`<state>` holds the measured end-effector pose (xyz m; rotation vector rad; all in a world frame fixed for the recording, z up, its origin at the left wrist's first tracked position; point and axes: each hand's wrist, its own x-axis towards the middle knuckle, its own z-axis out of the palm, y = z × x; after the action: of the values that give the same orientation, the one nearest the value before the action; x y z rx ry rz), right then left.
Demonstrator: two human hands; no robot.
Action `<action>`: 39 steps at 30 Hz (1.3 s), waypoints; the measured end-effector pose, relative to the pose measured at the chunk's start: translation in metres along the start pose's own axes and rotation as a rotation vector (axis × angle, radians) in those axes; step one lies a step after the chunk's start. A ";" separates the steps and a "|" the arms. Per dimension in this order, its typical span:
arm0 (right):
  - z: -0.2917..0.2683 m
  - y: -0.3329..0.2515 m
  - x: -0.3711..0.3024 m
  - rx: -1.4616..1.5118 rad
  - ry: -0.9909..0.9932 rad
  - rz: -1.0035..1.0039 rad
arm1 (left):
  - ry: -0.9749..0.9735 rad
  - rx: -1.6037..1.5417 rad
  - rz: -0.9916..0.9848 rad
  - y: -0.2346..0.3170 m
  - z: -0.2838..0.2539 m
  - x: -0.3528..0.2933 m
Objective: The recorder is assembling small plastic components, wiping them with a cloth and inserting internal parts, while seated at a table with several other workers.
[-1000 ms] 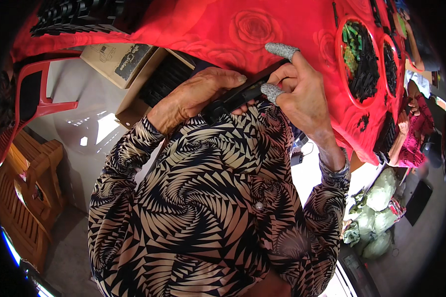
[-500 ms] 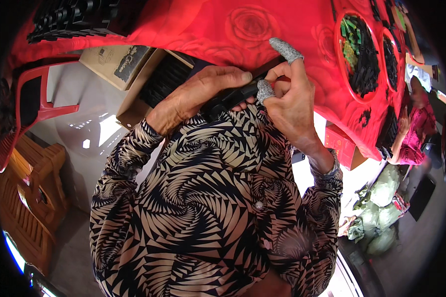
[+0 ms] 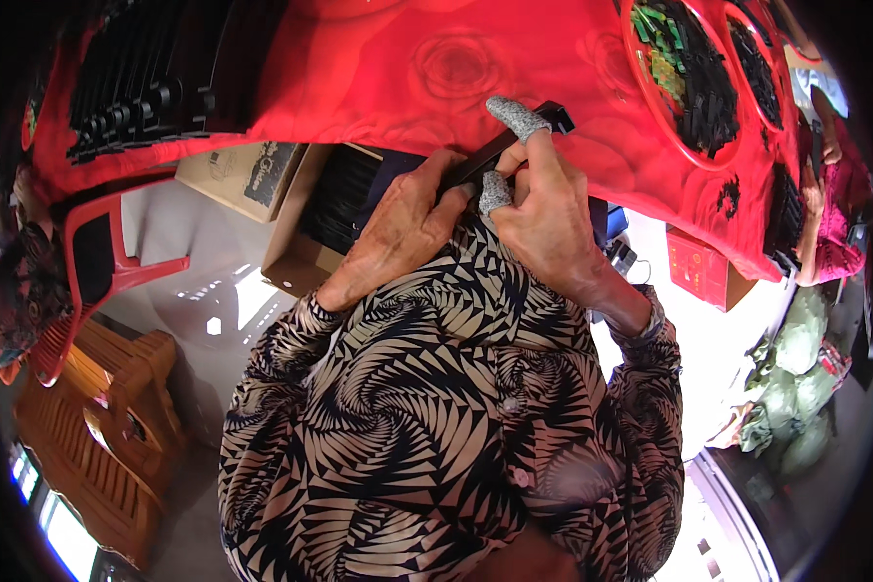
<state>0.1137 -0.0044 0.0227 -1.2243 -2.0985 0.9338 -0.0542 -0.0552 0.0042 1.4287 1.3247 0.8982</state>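
A long black plastic strip (image 3: 485, 158) with a hooked, block-like end lies slantwise between my hands, over the near edge of the red cloth-covered table (image 3: 543, 58). My left hand (image 3: 405, 215) is closed round its lower end, thumb toward the right hand. Grey knitted finger covers sit on the thumb and index finger of my right hand (image 3: 545, 215). That hand grips the strip farther up, its index finger stretched along it toward the hooked end. The other right fingers are partly hidden beneath.
Similar black strips (image 3: 131, 82) stand in a row at the back left. A red oval basket (image 3: 644, 102) holds black, green and yellow pieces. Below the table edge sits a cardboard box (image 3: 286, 247) of black parts. A red chair (image 3: 102, 242) stands left; another person (image 3: 842, 242) is at right.
The black strip has turned so its hooked end now sticks out past my right index finger over the table. My left hand has closed further round the lower end. The whole view has shifted.
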 end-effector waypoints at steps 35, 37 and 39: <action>-0.031 0.013 0.006 -0.264 0.423 -0.176 | 0.046 -0.079 -0.224 -0.017 0.012 0.011; -0.029 0.018 0.009 -0.003 0.252 -0.057 | 0.017 -0.116 -0.246 -0.018 0.009 0.013; -0.023 0.028 0.009 0.041 0.266 -0.048 | -0.018 -0.150 -0.269 -0.015 0.004 0.015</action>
<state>0.1412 0.0207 0.0161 -1.2005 -1.8818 0.7438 -0.0521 -0.0417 -0.0128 1.1099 1.3676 0.7859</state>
